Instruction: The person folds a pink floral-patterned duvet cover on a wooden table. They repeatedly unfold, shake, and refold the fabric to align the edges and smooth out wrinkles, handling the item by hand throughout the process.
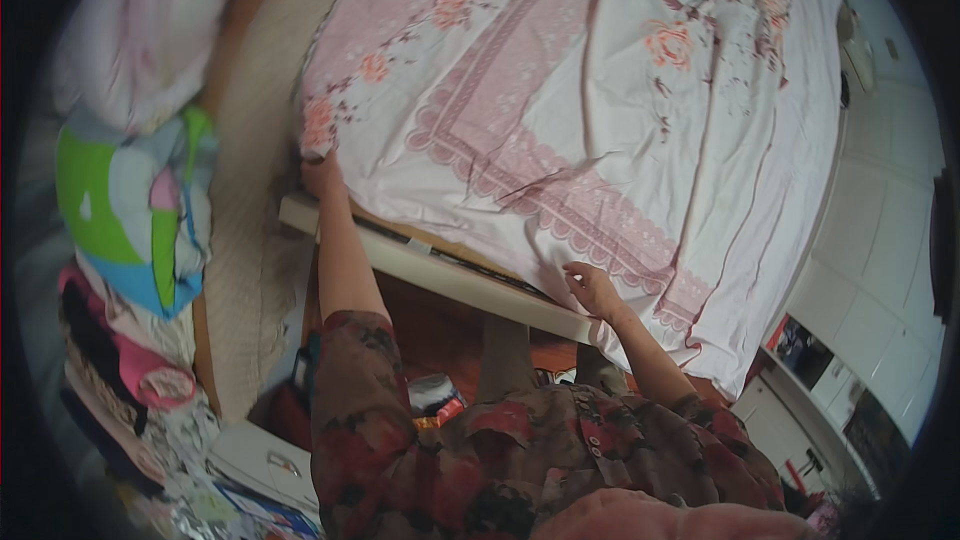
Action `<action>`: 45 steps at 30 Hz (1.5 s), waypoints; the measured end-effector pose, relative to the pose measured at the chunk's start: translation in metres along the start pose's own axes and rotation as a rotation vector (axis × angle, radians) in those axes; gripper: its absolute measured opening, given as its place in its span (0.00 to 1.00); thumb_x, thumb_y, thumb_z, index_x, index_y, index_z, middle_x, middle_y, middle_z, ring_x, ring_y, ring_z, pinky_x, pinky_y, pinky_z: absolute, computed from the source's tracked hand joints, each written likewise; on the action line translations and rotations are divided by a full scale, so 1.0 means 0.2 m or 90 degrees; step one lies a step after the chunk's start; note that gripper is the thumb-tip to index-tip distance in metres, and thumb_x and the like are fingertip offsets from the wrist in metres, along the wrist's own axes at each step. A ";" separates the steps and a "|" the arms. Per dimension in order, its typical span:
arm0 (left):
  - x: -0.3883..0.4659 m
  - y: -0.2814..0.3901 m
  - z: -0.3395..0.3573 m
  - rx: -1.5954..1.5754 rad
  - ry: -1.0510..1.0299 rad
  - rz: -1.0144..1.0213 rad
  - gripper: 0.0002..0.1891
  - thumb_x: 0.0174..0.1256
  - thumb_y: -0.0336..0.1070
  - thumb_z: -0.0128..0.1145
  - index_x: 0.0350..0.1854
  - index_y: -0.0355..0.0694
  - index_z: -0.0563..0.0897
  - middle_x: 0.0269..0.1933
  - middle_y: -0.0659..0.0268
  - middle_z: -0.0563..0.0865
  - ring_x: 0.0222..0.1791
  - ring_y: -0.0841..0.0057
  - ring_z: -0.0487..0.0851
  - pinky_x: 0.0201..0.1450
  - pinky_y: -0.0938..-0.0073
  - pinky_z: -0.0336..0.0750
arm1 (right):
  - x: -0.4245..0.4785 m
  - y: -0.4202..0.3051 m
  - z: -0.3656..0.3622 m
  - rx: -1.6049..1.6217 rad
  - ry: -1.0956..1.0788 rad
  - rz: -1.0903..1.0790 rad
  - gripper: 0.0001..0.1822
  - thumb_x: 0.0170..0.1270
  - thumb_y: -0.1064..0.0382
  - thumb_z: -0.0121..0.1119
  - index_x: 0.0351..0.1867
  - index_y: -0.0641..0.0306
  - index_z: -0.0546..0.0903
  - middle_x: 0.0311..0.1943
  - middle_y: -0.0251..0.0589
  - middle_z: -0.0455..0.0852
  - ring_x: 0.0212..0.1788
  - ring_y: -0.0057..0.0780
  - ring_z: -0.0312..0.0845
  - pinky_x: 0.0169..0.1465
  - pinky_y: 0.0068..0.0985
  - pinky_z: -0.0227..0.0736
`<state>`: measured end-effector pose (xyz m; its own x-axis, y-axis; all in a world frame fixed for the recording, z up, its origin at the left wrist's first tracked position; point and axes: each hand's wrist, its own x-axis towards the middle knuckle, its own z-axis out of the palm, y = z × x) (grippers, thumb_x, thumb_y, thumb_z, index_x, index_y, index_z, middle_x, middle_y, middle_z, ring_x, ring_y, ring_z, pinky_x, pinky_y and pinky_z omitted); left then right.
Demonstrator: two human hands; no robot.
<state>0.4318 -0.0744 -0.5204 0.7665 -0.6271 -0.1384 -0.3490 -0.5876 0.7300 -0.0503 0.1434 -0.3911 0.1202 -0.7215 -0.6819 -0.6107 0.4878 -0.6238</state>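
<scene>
A pink and white floral bed sheet (pixel 495 127) lies wrinkled over the bed, its scalloped lace-print border crossing the middle. My left hand (pixel 322 174) grips the sheet's edge at the bed's near left corner, fingers partly hidden by the fabric. Near the foot of the bed, my right hand (pixel 594 291) hovers over or lightly rests on the sheet, fingers slightly curled and apart, with nothing seen in it. Between my hands the cream bed frame rail (pixel 450 281) shows, with a gap and a strip of tan mattress or board behind it. At the right the sheet hangs past the rail.
Left of the bed runs a beige quilted cover (pixel 251 187). Folded green, white and blue bedding (pixel 97 202) and piled clothes (pixel 150 367) lie beyond it. A white cabinet (pixel 259 454) stands at lower left, and a white desk or cabinet (pixel 780 409) at lower right.
</scene>
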 end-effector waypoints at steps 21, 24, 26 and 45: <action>-1.33 1.54 -0.31 -0.565 -0.722 -0.017 0.15 0.61 0.32 0.55 0.50 0.35 0.77 0.46 0.62 0.83 0.47 0.72 0.80 0.55 0.69 0.72 | 0.04 -1.03 -0.41 0.179 0.094 -0.431 0.09 0.57 0.63 0.57 0.31 0.67 0.73 0.15 0.45 0.76 0.18 0.31 0.71 0.26 0.32 0.67; -1.24 1.43 -0.11 -0.656 -0.861 -0.340 0.16 0.64 0.37 0.48 0.49 0.32 0.77 0.49 0.55 0.82 0.49 0.66 0.81 0.54 0.63 0.75 | -0.20 -0.98 -0.44 0.026 0.083 -0.462 0.07 0.54 0.65 0.52 0.28 0.68 0.75 0.21 0.55 0.77 0.25 0.47 0.74 0.32 0.38 0.69; -1.12 1.33 0.06 -0.562 -0.820 -0.318 0.17 0.65 0.37 0.46 0.51 0.32 0.76 0.52 0.54 0.81 0.52 0.63 0.79 0.58 0.59 0.73 | -0.28 -0.93 -0.48 -0.011 0.057 -0.396 0.09 0.52 0.64 0.52 0.31 0.69 0.77 0.27 0.60 0.80 0.33 0.56 0.78 0.39 0.42 0.72; -5.03 2.34 0.27 -0.150 -1.400 0.368 0.13 0.66 0.41 0.51 0.44 0.37 0.77 0.25 0.65 0.78 0.23 0.79 0.77 0.24 0.76 0.73 | -1.50 1.00 -1.48 0.602 0.827 -0.290 0.14 0.61 0.63 0.58 0.45 0.70 0.79 0.39 0.40 0.83 0.41 0.26 0.78 0.44 0.27 0.74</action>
<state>-0.5323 0.2538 -0.0765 -0.9814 -0.1578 -0.1092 -0.0668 -0.2523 0.9653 -0.4411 0.3123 -0.1978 -0.8381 -0.5427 0.0546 0.0040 -0.1061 -0.9943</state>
